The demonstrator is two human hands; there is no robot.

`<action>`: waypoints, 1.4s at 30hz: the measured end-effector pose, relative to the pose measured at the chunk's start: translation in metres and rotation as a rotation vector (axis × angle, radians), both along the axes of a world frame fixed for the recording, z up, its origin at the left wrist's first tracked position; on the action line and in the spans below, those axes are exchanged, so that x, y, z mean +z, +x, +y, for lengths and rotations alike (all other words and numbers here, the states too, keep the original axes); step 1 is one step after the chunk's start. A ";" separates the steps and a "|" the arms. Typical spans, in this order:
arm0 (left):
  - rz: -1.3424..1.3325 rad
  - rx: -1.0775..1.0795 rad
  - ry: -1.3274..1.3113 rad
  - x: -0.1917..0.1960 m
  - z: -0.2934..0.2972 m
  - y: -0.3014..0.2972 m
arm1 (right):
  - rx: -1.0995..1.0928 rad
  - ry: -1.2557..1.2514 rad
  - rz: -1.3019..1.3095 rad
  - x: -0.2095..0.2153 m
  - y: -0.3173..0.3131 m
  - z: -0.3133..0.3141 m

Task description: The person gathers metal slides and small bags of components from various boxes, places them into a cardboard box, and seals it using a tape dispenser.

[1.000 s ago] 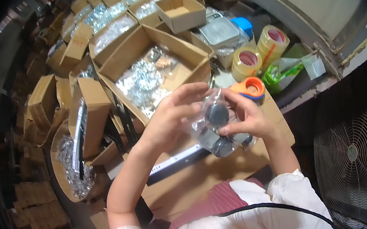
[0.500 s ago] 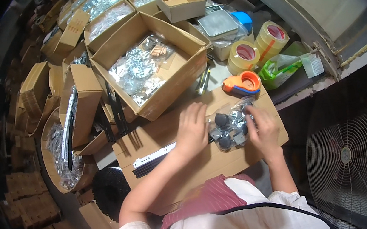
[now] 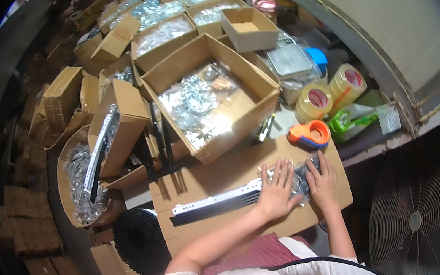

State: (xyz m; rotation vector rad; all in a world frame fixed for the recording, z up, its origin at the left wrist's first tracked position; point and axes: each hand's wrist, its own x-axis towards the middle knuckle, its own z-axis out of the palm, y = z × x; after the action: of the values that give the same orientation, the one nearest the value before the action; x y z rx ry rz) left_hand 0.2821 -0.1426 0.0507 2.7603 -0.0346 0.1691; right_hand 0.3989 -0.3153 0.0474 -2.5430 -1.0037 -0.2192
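Both the left hand [image 3: 277,191] and right hand [image 3: 321,180] lie spread flat, pinning a clear bag of dark parts [image 3: 302,178] against the cardboard surface [image 3: 227,231] beside the metal slide rails [image 3: 217,202], apparently to flatten it.

We count two tape rolls [image 3: 312,102] [image 3: 346,83], one orange tape dispenser [image 3: 309,134], one fan [image 3: 425,221], two hands [image 3: 277,191] [image 3: 323,182].

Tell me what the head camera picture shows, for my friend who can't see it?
Seen from above, a person presses the left hand and right hand flat on a clear plastic bag of small dark parts lying on a cardboard sheet. Metal rails lie beside the left hand. Behind are an orange tape dispenser, tape rolls and an open box of shiny bagged parts.
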 end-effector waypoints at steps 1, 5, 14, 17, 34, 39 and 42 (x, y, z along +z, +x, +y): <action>0.025 -0.005 -0.010 0.002 0.002 0.000 | -0.004 -0.030 0.022 -0.001 0.000 0.002; 0.096 -0.024 0.026 0.010 0.016 -0.011 | 0.116 -0.089 0.053 0.003 0.004 0.005; 0.184 -0.003 0.135 0.004 0.017 -0.024 | 0.488 0.405 -0.067 0.149 0.025 0.129; -0.200 -0.079 -0.190 0.002 0.028 -0.030 | 0.723 0.476 0.063 0.203 0.039 0.222; -0.443 0.570 -1.709 0.126 0.177 -0.128 | 0.805 -0.023 0.715 0.214 0.103 0.397; -0.396 0.460 -2.062 0.143 0.201 -0.113 | 1.036 -0.162 1.101 0.241 0.060 0.387; -0.237 0.352 -2.381 0.122 0.204 -0.110 | 0.922 -0.242 0.300 0.159 0.091 0.416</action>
State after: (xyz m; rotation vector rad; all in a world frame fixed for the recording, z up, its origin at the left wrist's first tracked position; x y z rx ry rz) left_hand 0.1720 0.0610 0.1729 0.3469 0.3394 0.3002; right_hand 0.4904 0.1011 0.2060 -1.9289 -1.9978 0.5481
